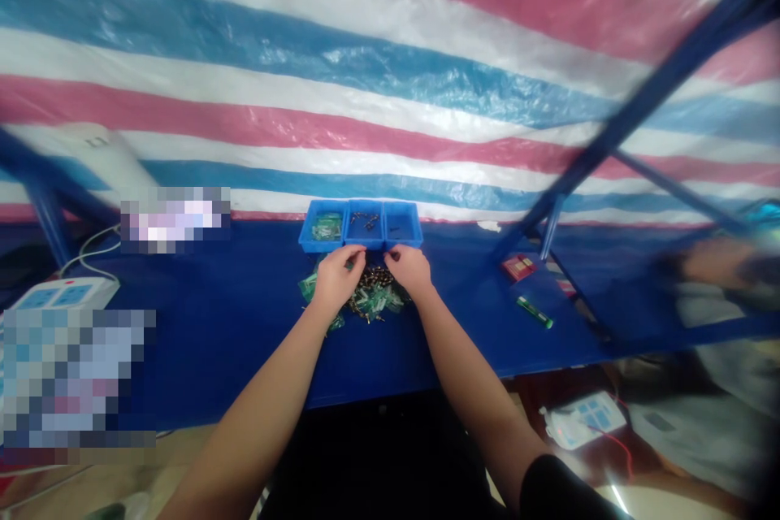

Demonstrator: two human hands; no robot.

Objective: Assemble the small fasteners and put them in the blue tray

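Both hands are over a loose pile of small brass-coloured metal parts (383, 276) mixed with small clear-and-green pieces (374, 298) on the blue table. My left hand (337, 276) is at the pile's left side, thumb and fingertips pinched together close to the front of the blue bins. My right hand (413, 270) faces it from the right, its fingers curled into a pinch. Whatever either pinch holds is too small to make out. Just beyond stand three joined blue bins: the left bin (303, 237) has green-and-clear pieces, the middle bin (365, 234) metal parts, the right bin (402, 215) a few small dark bits.
A red box (518, 266) and a green packet (535, 312) lie to the right on the table (469, 325). Blue metal posts (585, 154) rise at both sides. At left is a white power strip (67, 292). Another person's arm (719, 264) is blurred at far right.
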